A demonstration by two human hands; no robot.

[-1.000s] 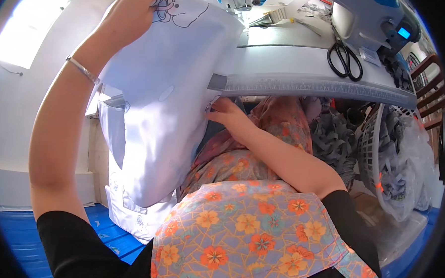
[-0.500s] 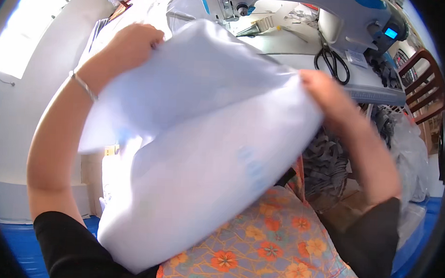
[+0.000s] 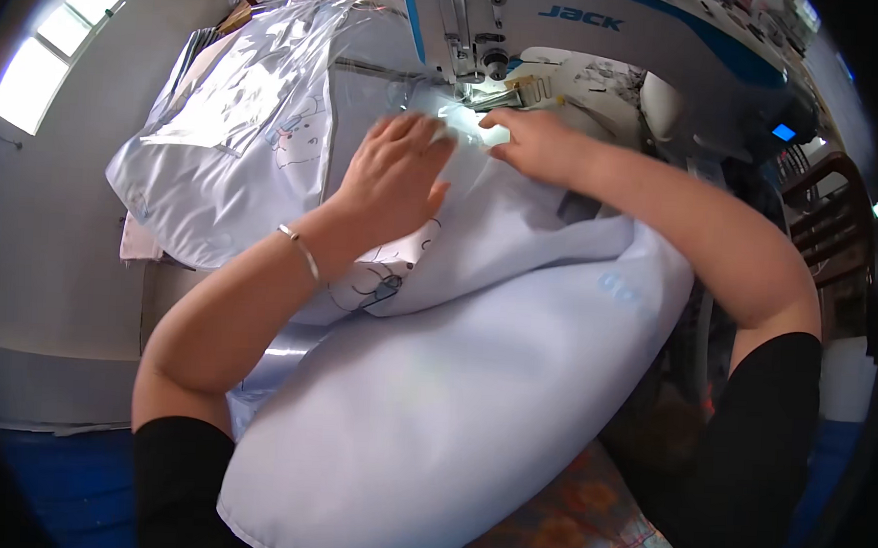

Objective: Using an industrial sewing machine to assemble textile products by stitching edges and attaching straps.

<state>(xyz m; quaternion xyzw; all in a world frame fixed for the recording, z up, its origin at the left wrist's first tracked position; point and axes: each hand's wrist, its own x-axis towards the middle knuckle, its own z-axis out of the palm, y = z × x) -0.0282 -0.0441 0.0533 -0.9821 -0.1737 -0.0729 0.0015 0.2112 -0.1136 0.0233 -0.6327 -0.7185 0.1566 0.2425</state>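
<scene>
A large piece of white fabric [image 3: 433, 401] with pale blue print spreads from the sewing machine [image 3: 606, 36] down over my lap, its near part bulging in a fold. My left hand [image 3: 395, 169] lies on the fabric left of the needle area, fingers stretched out and slightly blurred. Close to the lit spot under the machine head, my right hand [image 3: 538, 146] has its fingers bent, with pale fabric between thumb and forefinger. Cartoon drawings show on the fabric by my left wrist. My right hand hides part of the sewing bed.
Clear plastic film [image 3: 221, 98] lies over more white printed fabric [image 3: 197, 200] at the left. Small metal tools [image 3: 525, 90] rest behind the needle area. A wooden chair [image 3: 834, 213] stands at the right, and a floral apron [image 3: 566, 505] covers my lap.
The raised, spread fabric has come down onto the machine bed and my lap. Both hands have moved in toward the needle and closer together. The scissors seen before are now out of sight.
</scene>
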